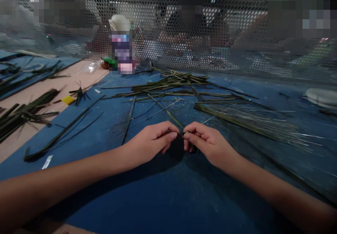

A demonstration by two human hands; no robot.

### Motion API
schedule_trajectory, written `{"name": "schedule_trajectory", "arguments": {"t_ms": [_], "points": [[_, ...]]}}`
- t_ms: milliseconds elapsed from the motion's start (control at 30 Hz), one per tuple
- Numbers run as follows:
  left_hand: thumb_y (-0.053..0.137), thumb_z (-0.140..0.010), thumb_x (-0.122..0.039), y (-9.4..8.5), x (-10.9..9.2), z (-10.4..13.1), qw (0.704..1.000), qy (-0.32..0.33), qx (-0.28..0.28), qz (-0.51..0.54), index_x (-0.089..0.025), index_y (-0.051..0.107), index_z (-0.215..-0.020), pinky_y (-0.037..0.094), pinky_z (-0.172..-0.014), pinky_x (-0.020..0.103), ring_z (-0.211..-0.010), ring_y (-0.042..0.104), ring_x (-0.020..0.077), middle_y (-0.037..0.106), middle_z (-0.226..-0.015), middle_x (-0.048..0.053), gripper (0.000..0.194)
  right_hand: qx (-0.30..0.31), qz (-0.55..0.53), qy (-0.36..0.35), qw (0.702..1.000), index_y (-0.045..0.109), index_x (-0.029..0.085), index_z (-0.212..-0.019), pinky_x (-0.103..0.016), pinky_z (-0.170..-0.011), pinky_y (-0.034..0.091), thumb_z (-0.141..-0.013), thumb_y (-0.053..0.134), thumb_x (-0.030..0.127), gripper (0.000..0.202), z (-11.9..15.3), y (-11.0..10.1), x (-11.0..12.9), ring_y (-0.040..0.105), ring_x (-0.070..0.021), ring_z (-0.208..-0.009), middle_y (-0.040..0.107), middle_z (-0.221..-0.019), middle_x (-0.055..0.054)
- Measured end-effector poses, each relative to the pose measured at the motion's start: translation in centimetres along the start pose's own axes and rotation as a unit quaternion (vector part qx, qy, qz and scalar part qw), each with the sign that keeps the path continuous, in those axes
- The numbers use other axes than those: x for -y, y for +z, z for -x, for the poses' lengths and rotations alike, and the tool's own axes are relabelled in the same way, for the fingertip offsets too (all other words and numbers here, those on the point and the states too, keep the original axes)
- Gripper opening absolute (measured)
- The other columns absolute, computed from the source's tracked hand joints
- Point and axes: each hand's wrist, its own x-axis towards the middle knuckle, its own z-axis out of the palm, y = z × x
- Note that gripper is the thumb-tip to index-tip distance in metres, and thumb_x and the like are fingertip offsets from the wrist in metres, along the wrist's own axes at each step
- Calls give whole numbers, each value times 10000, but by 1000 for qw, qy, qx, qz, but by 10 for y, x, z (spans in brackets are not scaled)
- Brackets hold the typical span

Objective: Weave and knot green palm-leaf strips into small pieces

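Note:
My left hand (155, 140) and my right hand (210, 142) meet fingertip to fingertip above the blue work surface, both closed in a pinch. Between them runs a narrow green leaf strip (171, 115), its free end pointing away to the upper left. A small dark piece of it shows at the fingertips; the rest is hidden by my fingers. To the right of my right hand lies a bundle of thin wires (279, 128) with green strips along its near side. Beyond both hands sits a loose pile of long green leaf strips (168, 83).
A perforated metal screen (163, 48) closes off the back. Bundled leaf strips (28, 109) lie at left, near a yellow tag (67, 100). A bent strip (63, 135) and a small clear scrap (47, 162) are closer. At far right is a white round object (321, 97).

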Motion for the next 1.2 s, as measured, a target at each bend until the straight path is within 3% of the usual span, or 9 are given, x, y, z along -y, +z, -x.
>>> {"name": "schedule_trajectory", "arguments": {"t_ms": [567, 700, 867, 1033, 1200], "points": [[411, -945, -357, 0, -2, 4, 999, 10, 19, -39, -191, 585, -971, 349, -558, 211, -528, 450, 79, 471, -570, -67, 242, 65, -31, 5, 997, 572, 190, -830, -243, -604, 438, -910, 540, 334, 167, -1, -7, 2, 547, -101, -606, 598, -643, 25], [412, -946, -362, 1, -2, 3, 999, 10, 0, -33, -186, 565, -970, 351, -548, 210, -517, 444, 76, 474, -562, -72, 234, 5, -53, 6, 999, 583, 194, -898, -244, -595, 457, -861, 605, 314, 128, -1, -8, 2, 573, -102, -613, 610, -697, 20], [413, -944, -365, 0, -2, 3, 999, 2, -17, -39, -192, 551, -992, 355, -535, 208, -515, 451, 79, 476, -562, -76, 227, -95, -68, -52, 992, 617, 229, -973, -241, -627, 483, -807, 667, 260, 176, 0, -9, -2, 599, -108, -701, 620, -853, 5], [406, -945, -352, -2, -4, 6, 997, 6, -4, -82, -211, 562, -997, 372, -553, 210, -547, 478, 84, 492, -586, -71, 217, -89, 18, -55, 994, 673, 242, -923, -259, -663, 490, -847, 623, 284, 101, 4, -6, -2, 599, -128, -722, 638, -803, -1], [401, -944, -330, -1, -4, 7, 996, 13, -9, -89, -205, 562, -996, 371, -549, 211, -557, 480, 85, 490, -598, -66, 210, -87, 35, -65, 994, 685, 237, -903, -243, -659, 498, -847, 616, 256, 91, 5, -5, -1, 615, -121, -719, 662, -813, 1]]}}
